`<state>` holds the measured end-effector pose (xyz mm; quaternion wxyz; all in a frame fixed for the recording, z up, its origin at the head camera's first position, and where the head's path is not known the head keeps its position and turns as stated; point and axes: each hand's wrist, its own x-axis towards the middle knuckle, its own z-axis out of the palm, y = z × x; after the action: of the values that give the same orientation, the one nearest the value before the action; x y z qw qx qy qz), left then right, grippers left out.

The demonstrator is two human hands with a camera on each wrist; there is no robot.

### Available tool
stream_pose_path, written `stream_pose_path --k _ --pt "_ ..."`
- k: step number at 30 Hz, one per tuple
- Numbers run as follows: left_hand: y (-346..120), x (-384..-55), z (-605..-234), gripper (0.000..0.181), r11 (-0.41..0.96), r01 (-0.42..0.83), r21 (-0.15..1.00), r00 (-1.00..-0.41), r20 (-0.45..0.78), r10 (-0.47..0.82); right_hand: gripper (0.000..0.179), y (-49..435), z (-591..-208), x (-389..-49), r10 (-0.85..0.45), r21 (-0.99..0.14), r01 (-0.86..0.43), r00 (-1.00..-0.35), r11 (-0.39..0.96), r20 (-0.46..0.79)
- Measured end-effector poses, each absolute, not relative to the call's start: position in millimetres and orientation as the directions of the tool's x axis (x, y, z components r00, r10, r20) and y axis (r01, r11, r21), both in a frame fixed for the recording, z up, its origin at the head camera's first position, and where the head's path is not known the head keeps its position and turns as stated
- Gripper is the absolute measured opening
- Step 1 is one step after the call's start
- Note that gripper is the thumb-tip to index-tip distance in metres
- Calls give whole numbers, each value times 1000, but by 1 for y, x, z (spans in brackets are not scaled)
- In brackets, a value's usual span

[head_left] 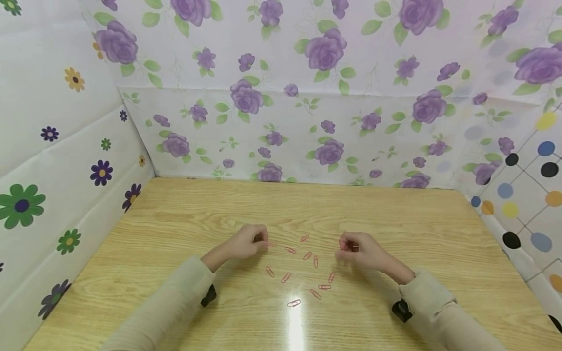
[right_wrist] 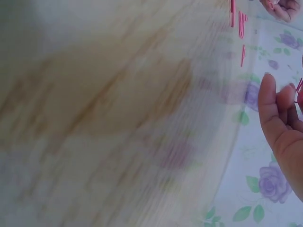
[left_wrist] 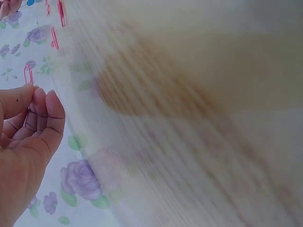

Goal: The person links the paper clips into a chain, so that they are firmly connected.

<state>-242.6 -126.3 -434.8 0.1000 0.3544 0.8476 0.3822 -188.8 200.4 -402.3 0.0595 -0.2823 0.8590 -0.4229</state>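
Observation:
My left hand [head_left: 248, 242] is just above the table, left of the scattered clips, and pinches a pink paper clip [left_wrist: 28, 74] between thumb and fingertips. The clip's looped end sticks out past the fingers. On the other side, my right hand [head_left: 363, 251] has its fingers curled round another pink paper clip [right_wrist: 299, 87], partly hidden by them and cut off by the right wrist view's edge. Between the hands, several pink paper clips [head_left: 315, 262] lie loose on the wooden table [head_left: 210, 204], some nearer the front, such as one paper clip [head_left: 293, 303].
A floral cloth wall [head_left: 290, 136] closes off the table's back edge. Patterned side walls stand at left [head_left: 83, 156] and right [head_left: 522, 195]. Dark wrist cameras hang under both sleeves, the left camera [head_left: 208, 295] and the right camera [head_left: 401, 310].

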Motion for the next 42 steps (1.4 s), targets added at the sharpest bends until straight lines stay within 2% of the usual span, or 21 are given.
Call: stream_pose_path --k 7,13,20,24,28,34,39,42 --pt "-126 -242 -435 8 458 532 712 -731 112 674 11 205 -410 -192 -571 -759 -467 -806 454 154" --pt "-124 -241 -434 10 463 554 692 -729 135 671 7 216 -432 -204 -596 -678 -575 -765 459 245" --pt "-115 -236 -423 10 432 543 720 -734 157 661 8 217 -431 -207 -621 -570 -698 -689 433 372" --pt "-108 -235 -419 3 390 548 740 -720 180 671 7 214 -431 -209 -588 -512 -741 -664 434 462" --pt "-102 -233 -416 6 349 539 767 -710 191 677 11 210 -432 -210 -545 -478 -769 -638 424 543" --pt "-93 -230 -411 4 347 510 787 -745 202 635 14 202 -430 -210 -481 -470 -788 -615 397 625" --pt "-85 -231 -411 4 342 504 793 -759 218 614 14 193 -426 -209 -441 -460 -794 -604 396 663" --pt "-82 -230 -409 5 339 495 800 -765 217 607 10 189 -424 -207 -444 -484 -772 -634 412 634"
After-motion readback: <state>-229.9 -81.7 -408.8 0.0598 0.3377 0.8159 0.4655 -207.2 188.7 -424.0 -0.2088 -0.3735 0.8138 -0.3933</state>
